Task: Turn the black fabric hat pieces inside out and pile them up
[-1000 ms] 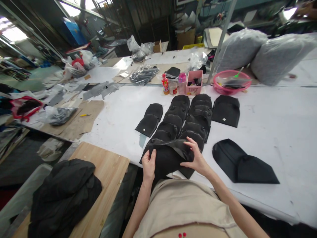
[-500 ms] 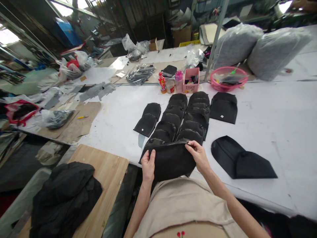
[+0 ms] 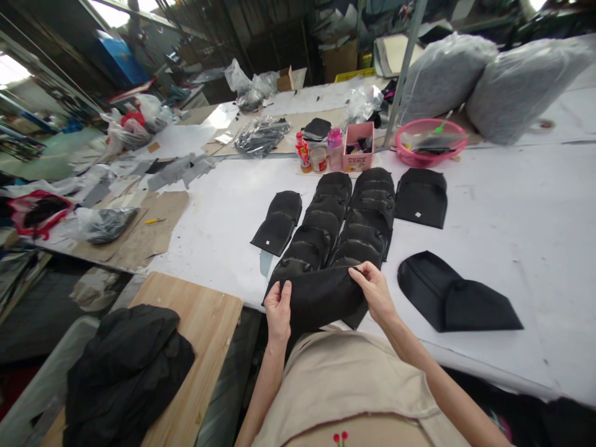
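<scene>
A black fabric piece (image 3: 321,298) is stretched between my two hands at the table's near edge. My left hand (image 3: 279,310) pinches its left upper corner, and my right hand (image 3: 375,290) pinches the right upper corner. Just beyond it lie two overlapping rows of black padded pieces, the left row (image 3: 310,243) and the right row (image 3: 370,217). One folded black piece (image 3: 465,298) rests to the right. Black pieces with small white tags lie on either side of the rows, one at left (image 3: 274,230), one at right (image 3: 421,198).
Across the white table (image 3: 512,230) stand a pink basket (image 3: 431,149), a pink box (image 3: 358,148), a red bottle (image 3: 302,151) and stuffed plastic bags (image 3: 447,74). At lower left, black cloth (image 3: 125,372) lies on a wooden board (image 3: 205,310). A metal pole (image 3: 406,71) rises behind.
The held piece has tilted, its upper edge now lying flatter and less of its front face showing. Both hands keep their grip in nearly the same spots. The view has shifted slightly.
</scene>
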`<state>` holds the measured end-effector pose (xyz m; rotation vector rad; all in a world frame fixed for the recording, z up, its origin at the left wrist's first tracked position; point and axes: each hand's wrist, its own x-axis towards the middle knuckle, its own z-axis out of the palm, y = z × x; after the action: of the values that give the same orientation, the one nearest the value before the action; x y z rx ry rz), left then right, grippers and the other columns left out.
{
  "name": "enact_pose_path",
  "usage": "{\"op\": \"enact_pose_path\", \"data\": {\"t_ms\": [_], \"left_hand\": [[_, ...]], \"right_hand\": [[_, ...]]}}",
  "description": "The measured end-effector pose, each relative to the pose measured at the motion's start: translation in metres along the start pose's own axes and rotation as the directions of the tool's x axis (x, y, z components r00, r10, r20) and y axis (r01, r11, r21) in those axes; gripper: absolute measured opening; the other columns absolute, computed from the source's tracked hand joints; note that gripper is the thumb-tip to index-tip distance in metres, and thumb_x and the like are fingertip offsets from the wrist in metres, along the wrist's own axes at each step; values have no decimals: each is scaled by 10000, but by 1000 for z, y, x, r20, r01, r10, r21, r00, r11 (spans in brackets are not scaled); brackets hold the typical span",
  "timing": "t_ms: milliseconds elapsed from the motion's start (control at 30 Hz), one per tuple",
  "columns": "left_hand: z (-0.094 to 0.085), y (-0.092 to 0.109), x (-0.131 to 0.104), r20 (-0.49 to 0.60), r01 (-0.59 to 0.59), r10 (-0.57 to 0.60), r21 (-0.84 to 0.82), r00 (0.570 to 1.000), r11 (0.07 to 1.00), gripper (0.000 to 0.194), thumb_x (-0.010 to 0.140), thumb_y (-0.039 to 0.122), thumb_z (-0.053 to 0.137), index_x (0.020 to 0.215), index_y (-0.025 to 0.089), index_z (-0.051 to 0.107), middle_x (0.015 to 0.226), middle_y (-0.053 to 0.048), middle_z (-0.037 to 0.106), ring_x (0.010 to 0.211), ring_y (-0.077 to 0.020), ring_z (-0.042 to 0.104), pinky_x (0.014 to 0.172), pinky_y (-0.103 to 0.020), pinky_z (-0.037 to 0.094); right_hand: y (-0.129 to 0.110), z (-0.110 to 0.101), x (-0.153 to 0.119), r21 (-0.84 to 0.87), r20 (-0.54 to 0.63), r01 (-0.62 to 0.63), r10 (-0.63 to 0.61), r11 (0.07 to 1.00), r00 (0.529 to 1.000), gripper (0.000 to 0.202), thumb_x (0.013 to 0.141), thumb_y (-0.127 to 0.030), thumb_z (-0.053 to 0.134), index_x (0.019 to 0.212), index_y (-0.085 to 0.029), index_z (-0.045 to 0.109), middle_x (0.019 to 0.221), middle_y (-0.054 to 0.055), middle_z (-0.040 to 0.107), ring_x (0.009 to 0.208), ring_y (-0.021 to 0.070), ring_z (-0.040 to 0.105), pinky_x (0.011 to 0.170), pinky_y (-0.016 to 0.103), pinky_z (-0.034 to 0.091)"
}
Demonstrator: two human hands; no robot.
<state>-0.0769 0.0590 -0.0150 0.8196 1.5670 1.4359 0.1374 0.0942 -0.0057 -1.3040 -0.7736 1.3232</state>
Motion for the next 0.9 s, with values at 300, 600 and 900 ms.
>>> {"op": "enact_pose_path", "data": {"t_ms": [300,600,900], "left_hand": [[-5,-5,-2,77,104,-97,-86,992,991,259,836,402,644,926,159,625,810,-2,660,750,-117,601,753,-227,470],[-6,-5,-6,109,127,-112,-147,988,981,258,825,378,661,974,173,613,847,-9,657,788,-126,615,783,-245,480],[-21,4,-1,213,12,-42,140,976,990,306,807,340,678,1066,180,641,949,-46,658,874,-152,611,806,-249,462]], "right_hand": [[-3,-1,-3,-51,30,87,-85,995,996,297,790,-388,691,692,-213,473,701,-25,542,664,142,488,616,258,371],[-3,-4,-3,-113,69,151,-144,982,987,291,822,-361,646,695,-217,426,893,40,649,825,186,568,730,300,416],[-17,-3,-7,-237,134,249,-223,939,966,272,871,-338,587,703,-225,404,862,32,625,833,189,553,746,307,397]]}}
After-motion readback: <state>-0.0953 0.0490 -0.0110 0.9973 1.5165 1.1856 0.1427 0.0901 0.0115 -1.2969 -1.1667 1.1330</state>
